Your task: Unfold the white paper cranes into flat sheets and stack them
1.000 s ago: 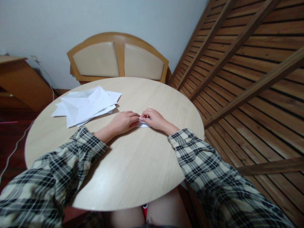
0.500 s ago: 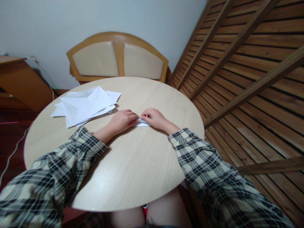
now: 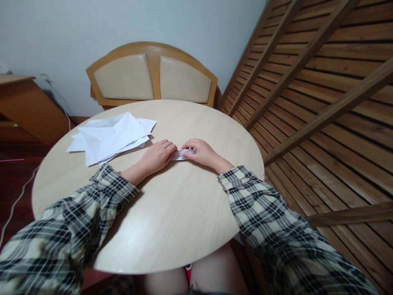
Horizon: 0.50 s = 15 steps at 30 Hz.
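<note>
A small folded piece of white paper [image 3: 181, 154] lies on the round light-wood table [image 3: 172, 213], a little beyond its middle. My left hand [image 3: 158, 155] rests palm down, its fingertips pressing on the paper's left end. My right hand [image 3: 199, 152] curls over the paper's right end, thumb and fingers pinched on it. Most of the paper is hidden under the two hands. Both forearms wear plaid sleeves.
A loose pile of creased white paper sheets [image 3: 110, 136] lies at the table's far left. A wooden chair with beige padding [image 3: 152, 76] stands behind the table. A slatted wooden wall [image 3: 322, 82] runs along the right; a wooden cabinet [image 3: 27, 106] and a cable are at the left.
The small paper now looks flatter and longer, a narrow strip between my hands. My right fingers have shifted slightly up and flattened on it. My left hand has barely moved.
</note>
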Available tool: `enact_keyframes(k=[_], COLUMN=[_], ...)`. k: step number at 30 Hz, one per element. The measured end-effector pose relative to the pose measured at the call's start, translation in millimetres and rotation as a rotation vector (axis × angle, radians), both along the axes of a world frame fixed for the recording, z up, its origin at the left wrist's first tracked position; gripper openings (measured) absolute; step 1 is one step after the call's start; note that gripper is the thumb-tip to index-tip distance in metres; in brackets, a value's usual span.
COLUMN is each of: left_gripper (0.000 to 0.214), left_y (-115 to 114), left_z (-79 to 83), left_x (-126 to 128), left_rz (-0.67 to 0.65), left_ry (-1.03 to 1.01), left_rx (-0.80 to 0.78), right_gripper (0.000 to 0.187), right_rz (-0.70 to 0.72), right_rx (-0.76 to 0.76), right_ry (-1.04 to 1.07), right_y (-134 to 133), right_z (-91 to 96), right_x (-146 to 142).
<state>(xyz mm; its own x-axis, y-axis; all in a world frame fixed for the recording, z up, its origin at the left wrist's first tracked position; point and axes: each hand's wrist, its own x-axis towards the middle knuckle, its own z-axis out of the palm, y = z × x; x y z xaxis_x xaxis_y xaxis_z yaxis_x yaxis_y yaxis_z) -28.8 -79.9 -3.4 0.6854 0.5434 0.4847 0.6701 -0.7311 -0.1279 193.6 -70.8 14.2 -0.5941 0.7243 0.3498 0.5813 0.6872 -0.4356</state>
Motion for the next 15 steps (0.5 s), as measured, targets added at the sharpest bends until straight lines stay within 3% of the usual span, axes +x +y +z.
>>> enact_keyframes(k=[15], left_gripper=[0.024], left_y=[0.9], left_z=[-2.3], left_x=[0.8], left_rz=[0.017], left_ry=[0.005], left_rx=[0.013], right_gripper=[0.017], right_rz=[-0.068], right_rx=[0.086], right_ry=[-0.068], right_y=[2.8], right_z=[-3.5], right_x=[-4.4])
